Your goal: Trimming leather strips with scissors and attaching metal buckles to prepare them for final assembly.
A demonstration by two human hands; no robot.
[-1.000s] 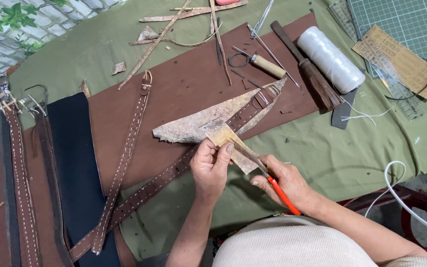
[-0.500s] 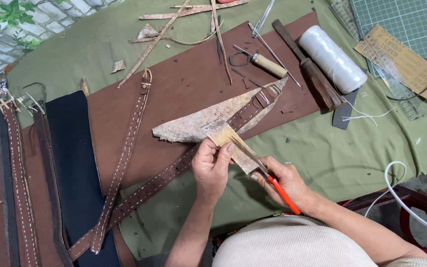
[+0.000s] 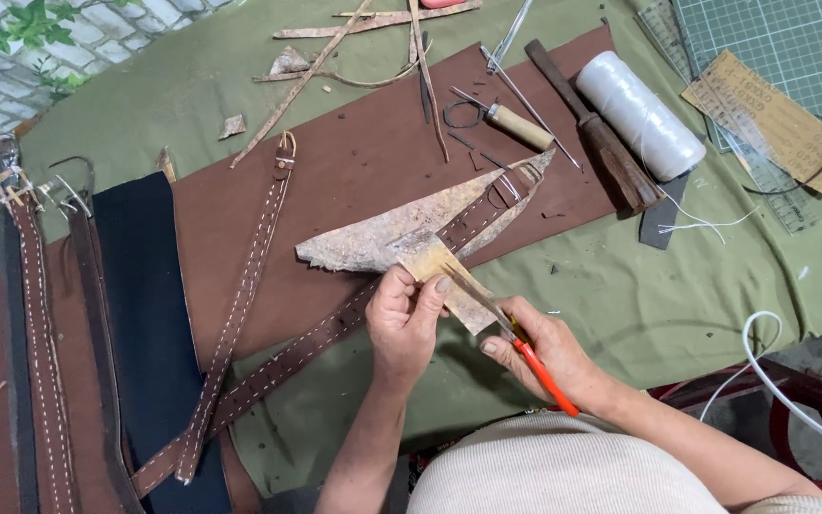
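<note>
My left hand [image 3: 406, 319] pinches a small tan scrap of leather [image 3: 449, 276] at its near end. My right hand [image 3: 544, 347] grips orange-handled scissors [image 3: 516, 338], whose blades lie along the scrap's right edge. The scrap joins a long, rough, pale triangular leather offcut [image 3: 401, 228] that lies across a brown stitched strap [image 3: 335, 328] on a brown leather sheet [image 3: 354, 162].
Another stitched strap [image 3: 240, 305] runs diagonally at left, beside a dark blue sheet [image 3: 145, 314] and two buckled belts [image 3: 40, 343]. At the back lie a white thread spool [image 3: 639, 114], a wooden-handled tool [image 3: 596, 133], an awl [image 3: 516, 124], thin leather strips [image 3: 335, 57], and a green cutting mat [image 3: 782, 48].
The hands and scissors have stayed almost in place on the scrap; the view has shifted slightly. No other object moved.
</note>
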